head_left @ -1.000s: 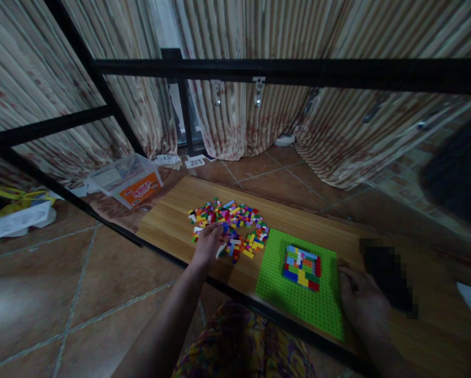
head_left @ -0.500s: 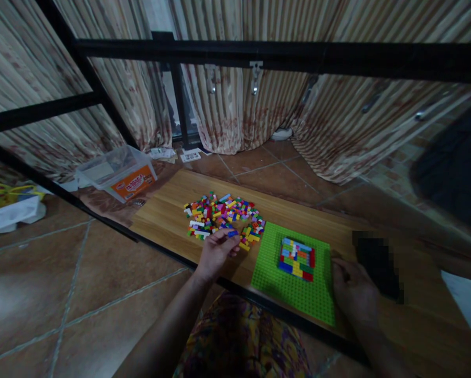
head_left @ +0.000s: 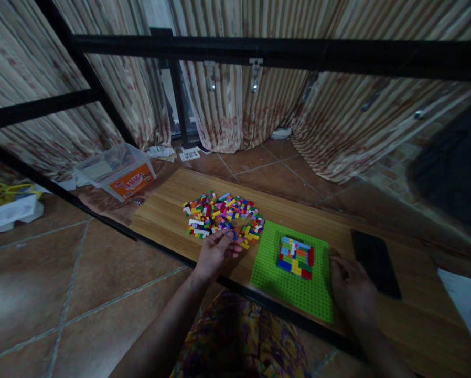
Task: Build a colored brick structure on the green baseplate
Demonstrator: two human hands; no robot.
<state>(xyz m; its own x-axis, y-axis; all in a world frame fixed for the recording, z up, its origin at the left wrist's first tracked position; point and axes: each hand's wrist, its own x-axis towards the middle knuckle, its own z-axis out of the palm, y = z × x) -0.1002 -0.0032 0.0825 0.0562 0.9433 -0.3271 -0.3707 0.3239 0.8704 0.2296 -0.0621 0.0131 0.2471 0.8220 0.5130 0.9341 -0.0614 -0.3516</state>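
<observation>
A long table (head_left: 160, 206) with a light brown wood-grain top is seen, bordered along its near side by a dark edge (head_left: 275, 305). On the left part, small bricks (head_left: 222, 211) are spread in a loose heap, with white, yellow, red, green, blue, orange, pink and purple mixed together. To the right of the heap, and just beside it, a studded green baseplate (head_left: 290, 296) is laid flat, its near side set close to the dark edge. Farther right, a flat black slab (head_left: 376, 265) is placed apart from the baseplate, where the wood is dimly lit.
</observation>
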